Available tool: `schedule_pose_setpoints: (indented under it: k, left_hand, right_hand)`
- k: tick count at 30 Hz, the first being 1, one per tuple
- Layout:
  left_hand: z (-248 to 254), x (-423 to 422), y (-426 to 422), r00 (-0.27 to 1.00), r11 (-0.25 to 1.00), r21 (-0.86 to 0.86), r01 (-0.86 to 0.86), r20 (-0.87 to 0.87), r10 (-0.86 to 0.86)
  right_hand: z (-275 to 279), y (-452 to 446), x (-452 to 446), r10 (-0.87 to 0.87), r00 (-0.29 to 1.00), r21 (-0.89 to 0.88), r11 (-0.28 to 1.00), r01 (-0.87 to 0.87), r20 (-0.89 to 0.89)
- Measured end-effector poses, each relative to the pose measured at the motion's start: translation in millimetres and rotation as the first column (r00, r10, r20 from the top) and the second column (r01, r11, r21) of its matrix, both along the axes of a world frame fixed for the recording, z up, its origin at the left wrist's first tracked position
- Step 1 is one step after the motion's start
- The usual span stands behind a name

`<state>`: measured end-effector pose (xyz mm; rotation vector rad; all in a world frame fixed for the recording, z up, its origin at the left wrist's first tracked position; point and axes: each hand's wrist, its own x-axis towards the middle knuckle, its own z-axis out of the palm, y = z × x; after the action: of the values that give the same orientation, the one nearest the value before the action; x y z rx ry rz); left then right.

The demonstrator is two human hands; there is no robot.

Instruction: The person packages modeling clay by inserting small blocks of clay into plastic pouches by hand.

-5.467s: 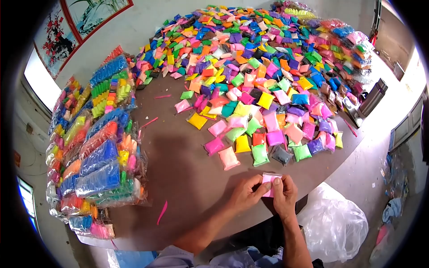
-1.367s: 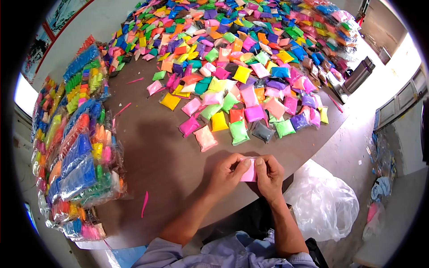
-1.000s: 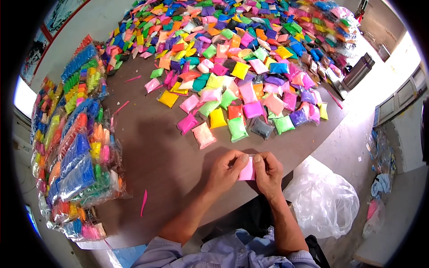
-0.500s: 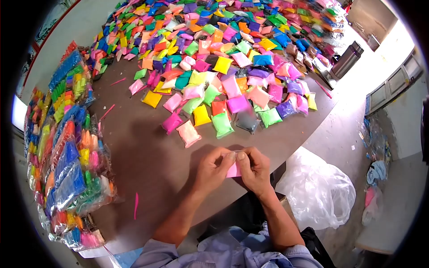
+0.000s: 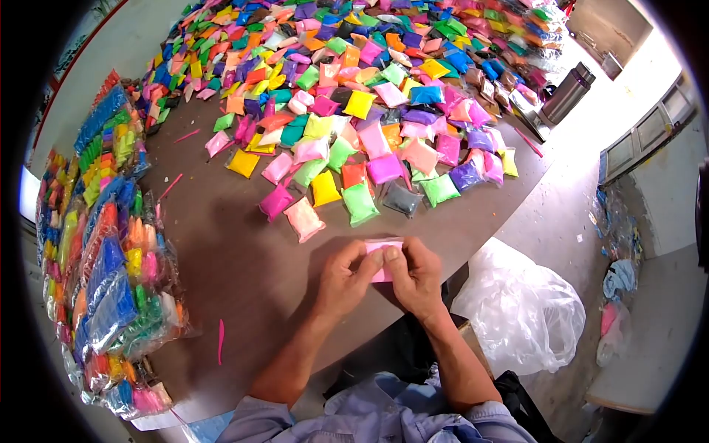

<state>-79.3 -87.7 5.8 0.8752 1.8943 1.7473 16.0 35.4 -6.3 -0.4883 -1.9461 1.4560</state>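
Between both hands is a small pink packet [image 5: 382, 275] in clear plastic, held over the table's near edge. My left hand [image 5: 346, 275] grips its left side, thumb on the front face. On its right side my right hand [image 5: 416, 275] closes the same way, and the two thumb tips nearly meet at the middle. The fingers behind the packet are mostly hidden. Just beyond the hands lie a peach packet [image 5: 304, 220], a light green packet [image 5: 360, 204] and a dark grey packet [image 5: 402, 199].
A big heap of colourful packets [image 5: 325, 77] covers the table's far side. Bundled bags of packets [image 5: 111, 273] are stacked at left. A steel flask [image 5: 569, 94] stands at far right. A clear plastic bag [image 5: 521, 310] sits right of the table. Pink strips [image 5: 221, 341] lie on the brown tabletop [image 5: 244, 273].
Both thumbs have shifted on the pink packet, and more of its upper edge shows above them. The hands have risen slightly in view. The dark grey packet, blurred before, is now sharp.
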Motion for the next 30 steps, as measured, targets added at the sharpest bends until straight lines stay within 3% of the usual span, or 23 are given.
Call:
schedule_pose_setpoints:
  k: [1,5,7,11,15,17,24,26,30]
  left_hand:
    - [-1,-1,-1,0.999,1.000,-0.005,0.005,0.039,-0.005]
    - [10,2,2,0.996,1.000,-0.009,0.012,0.084,-0.012]
    - [7,3,4,0.998,1.000,-0.013,0.024,0.066,-0.023]
    - [7,1,2,0.996,0.994,-0.054,0.091,-0.015,-0.092]
    - [7,-1,-1,0.996,0.987,-0.143,0.067,-0.050,-0.075]
    - [4,1,0,0.995,0.999,-0.045,-0.023,0.096,0.027]
    - [4,1,3,0.991,0.998,-0.017,0.063,0.122,-0.060]
    - [3,-1,5,0.997,0.998,0.011,0.056,0.057,-0.057]
    - [-3,-3,-3,0.996,0.997,-0.075,0.032,0.087,-0.026]
  right_hand:
    - [0,2,1,0.067,0.995,0.087,0.994,-0.073,0.069]
    - [1,2,1,0.067,0.997,0.058,0.996,-0.069,0.037]
    - [3,-1,-2,-0.014,0.999,-0.061,0.998,0.011,-0.052]
    - [-8,1,-1,-0.026,0.997,-0.133,0.991,0.015,-0.078]
    - [2,1,-2,-0.012,0.999,-0.103,0.995,0.009,-0.034]
    - [13,-2,-2,0.022,1.000,-0.017,1.000,-0.022,-0.007]
    - [3,0,1,0.006,1.000,-0.125,0.992,-0.007,-0.008]
    - [5,1,0,-0.025,1.000,-0.076,0.997,0.026,0.003]
    - [8,-1,-2,0.000,1.000,-0.046,0.999,0.000,0.002]
